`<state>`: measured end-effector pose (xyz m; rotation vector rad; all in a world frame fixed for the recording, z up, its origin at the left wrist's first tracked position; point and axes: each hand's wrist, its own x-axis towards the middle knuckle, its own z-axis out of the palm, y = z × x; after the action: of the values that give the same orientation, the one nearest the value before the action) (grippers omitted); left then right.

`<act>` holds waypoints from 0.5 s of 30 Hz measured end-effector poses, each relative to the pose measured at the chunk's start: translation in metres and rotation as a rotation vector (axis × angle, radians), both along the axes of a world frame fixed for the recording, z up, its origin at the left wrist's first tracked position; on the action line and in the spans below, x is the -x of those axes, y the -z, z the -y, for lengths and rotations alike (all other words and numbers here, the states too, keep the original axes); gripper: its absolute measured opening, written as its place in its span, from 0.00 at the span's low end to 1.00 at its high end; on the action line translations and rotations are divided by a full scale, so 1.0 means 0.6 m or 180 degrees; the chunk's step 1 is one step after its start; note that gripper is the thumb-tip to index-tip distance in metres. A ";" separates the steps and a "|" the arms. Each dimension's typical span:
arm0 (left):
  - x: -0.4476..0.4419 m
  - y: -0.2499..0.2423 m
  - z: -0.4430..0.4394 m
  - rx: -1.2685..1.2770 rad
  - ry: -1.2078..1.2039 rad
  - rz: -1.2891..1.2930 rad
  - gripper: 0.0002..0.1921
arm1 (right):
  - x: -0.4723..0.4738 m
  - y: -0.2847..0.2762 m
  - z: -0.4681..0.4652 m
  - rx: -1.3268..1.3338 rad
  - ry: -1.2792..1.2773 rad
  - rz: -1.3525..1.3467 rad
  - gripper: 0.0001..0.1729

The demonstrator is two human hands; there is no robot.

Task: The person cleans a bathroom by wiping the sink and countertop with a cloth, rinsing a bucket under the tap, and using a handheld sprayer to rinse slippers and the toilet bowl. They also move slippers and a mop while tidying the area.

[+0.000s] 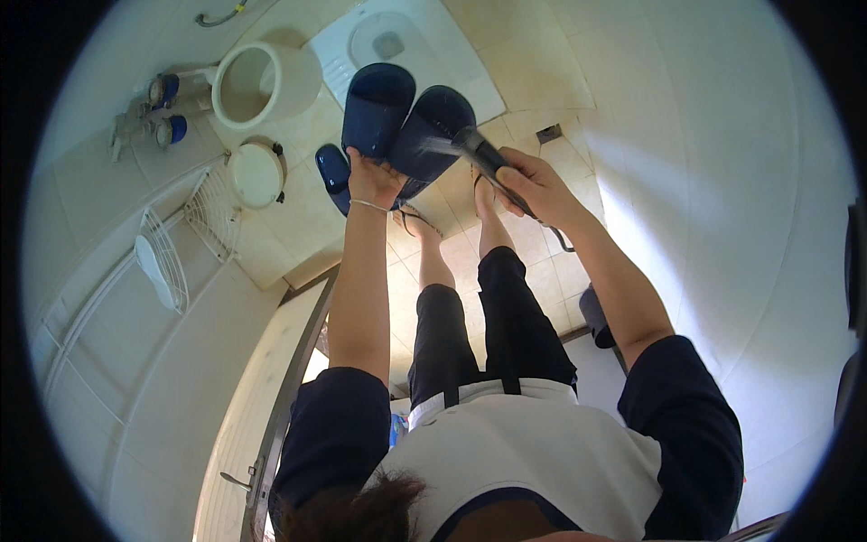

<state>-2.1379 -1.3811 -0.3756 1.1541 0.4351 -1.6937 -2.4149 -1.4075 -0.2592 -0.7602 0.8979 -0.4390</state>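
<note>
My left hand grips two dark blue slippers, the left slipper and the right slipper, side by side with their toes pointing away from me. A black handheld shower head is in my right hand. Its head is close to the right slipper, and a whitish streak of water comes from it onto that slipper. Below my left hand lies another dark blue slipper on the tiled floor, partly hidden by my wrist.
A white squat toilet is set in the floor ahead. To its left stand a pale bucket and a low round stool. Wire racks and pipe valves line the left wall. A floor drain lies at right; a door is at lower left.
</note>
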 end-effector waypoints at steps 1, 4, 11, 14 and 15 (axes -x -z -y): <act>-0.002 0.001 -0.005 -0.0080 0.0036 0.0133 0.41 | 0.001 0.008 0.003 -0.0011 0.0162 -0.0212 0.13; -0.004 0.006 -0.016 -0.0265 -0.0095 0.0172 0.39 | 0.002 0.025 0.014 -0.0006 0.0253 -0.0673 0.14; 0.020 0.036 -0.050 -0.0167 0.1211 0.1099 0.27 | -0.028 0.026 0.048 -0.0007 0.0889 -0.0238 0.15; 0.045 0.047 -0.060 -0.0179 0.1864 0.1568 0.29 | -0.042 0.031 0.046 0.0300 -0.0480 -0.0238 0.17; 0.054 0.049 -0.059 -0.0184 0.2103 0.1746 0.29 | -0.043 0.034 0.042 0.0401 -0.1254 -0.0146 0.18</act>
<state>-2.1706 -1.3459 -0.4052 1.8688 -0.2770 -1.7959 -2.3891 -1.4325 -0.2795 -1.0411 0.7442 -0.1305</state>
